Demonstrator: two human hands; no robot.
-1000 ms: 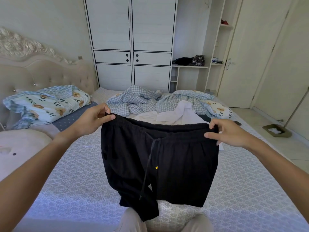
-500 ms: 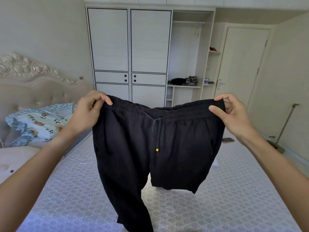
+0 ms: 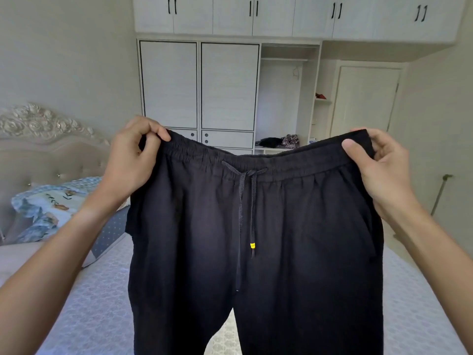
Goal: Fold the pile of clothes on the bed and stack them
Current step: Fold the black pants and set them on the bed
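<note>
Trousers: black trousers (image 3: 256, 239) hang spread in the air above the bed (image 3: 84, 311), legs running out of the bottom edge.
Left hand: left hand (image 3: 130, 160) pinches the waistband's left corner.
Right hand: right hand (image 3: 378, 170) pinches the right corner.
Drawstring: drawstring (image 3: 252, 216) dangles at centre, yellow-tipped.
Behind: wardrobe (image 3: 199, 85); shelf clothes, perhaps two garments, too blurred to name.

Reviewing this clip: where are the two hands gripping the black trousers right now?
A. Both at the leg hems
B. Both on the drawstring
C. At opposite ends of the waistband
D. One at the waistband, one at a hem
C: the left hand and the right hand each pinch an end of the waistband, so the black trousers hang spread with the drawstring loose at the centre.
</note>
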